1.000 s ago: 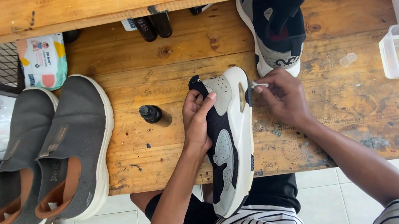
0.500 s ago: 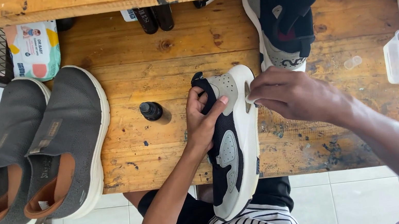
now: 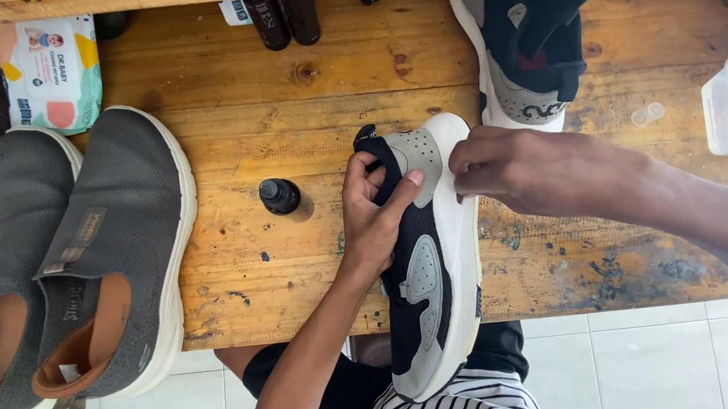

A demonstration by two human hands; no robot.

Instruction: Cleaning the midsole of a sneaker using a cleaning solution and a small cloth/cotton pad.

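Left hand [image 3: 375, 217] grips sneaker [image 3: 429, 262] upper; right hand [image 3: 521, 175] pinched closed at sole edge, contents hidden; shoe looks light, upper soft, sole stiff.

Matt mesh sneaker [image 3: 424, 262] on rough, stained wooden table [image 3: 276, 122].

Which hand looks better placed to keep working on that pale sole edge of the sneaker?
Probably the right hand: its pinched fingers already touch the sole edge of the black-and-grey sneaker. The left hand is busy gripping the upper, steadying it.
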